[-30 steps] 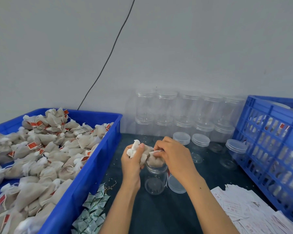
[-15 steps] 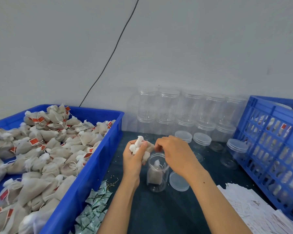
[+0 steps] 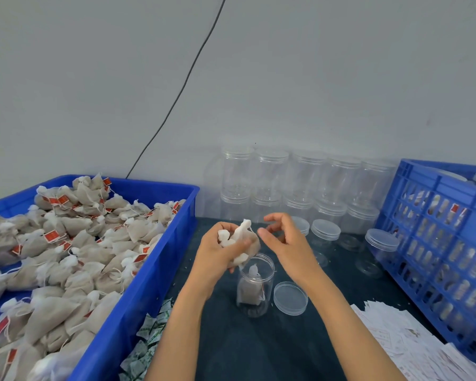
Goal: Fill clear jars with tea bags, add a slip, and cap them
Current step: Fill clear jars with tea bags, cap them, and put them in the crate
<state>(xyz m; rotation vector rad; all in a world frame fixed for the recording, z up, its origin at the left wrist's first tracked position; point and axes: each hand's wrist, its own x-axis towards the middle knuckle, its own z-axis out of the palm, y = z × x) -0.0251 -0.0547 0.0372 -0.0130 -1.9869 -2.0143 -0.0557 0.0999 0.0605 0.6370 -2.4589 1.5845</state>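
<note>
1. My left hand has its fingers wrapped round a bunch of tea bags, right above the open jar. I can't count them, the palm hides most.
2. Right hand hovers just right of the jar's mouth, fingers loosely spread, holding nothing.
3. At least one bag in the jar; its lid lies just to its right on the surface.
4. Slips further right of the jar, cut off by the frame's edge, print unreadable.
</note>
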